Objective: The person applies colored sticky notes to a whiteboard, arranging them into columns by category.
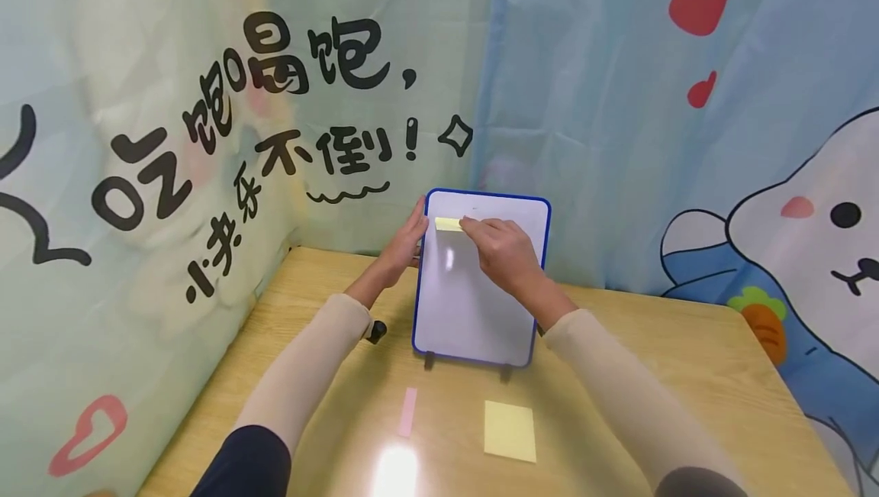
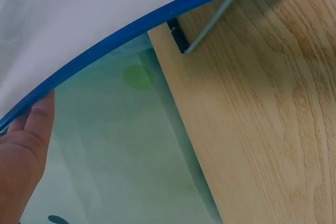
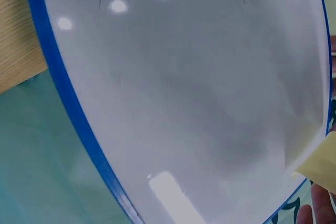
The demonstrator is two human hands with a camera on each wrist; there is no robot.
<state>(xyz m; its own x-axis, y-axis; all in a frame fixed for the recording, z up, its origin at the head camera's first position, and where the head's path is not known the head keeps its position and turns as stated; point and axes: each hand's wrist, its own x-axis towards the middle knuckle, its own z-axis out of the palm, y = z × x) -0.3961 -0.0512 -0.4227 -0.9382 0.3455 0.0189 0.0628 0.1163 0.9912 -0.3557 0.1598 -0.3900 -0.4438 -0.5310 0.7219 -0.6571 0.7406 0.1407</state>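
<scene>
A small whiteboard (image 1: pixel 467 291) with a blue frame leans upright on the wooden table. My left hand (image 1: pixel 401 247) holds its upper left edge; in the left wrist view its fingers (image 2: pixel 39 119) reach behind the blue rim. Near the board's upper left, my right hand (image 1: pixel 507 253) pinches the right end of a yellow sticky note (image 1: pixel 448 224) against the white surface. The right wrist view shows this note (image 3: pixel 320 166) tilted partly off the board, with fingertips (image 3: pixel 321 203) beside it. How much of it sticks is hidden.
On the table (image 1: pixel 618 375) in front of the board lie a yellow sticky pad (image 1: pixel 510 431) and a narrow pink strip (image 1: pixel 408 411). Two dark feet (image 1: pixel 429 360) support the board. Printed curtains (image 1: pixel 584 100) hang behind and left of the table.
</scene>
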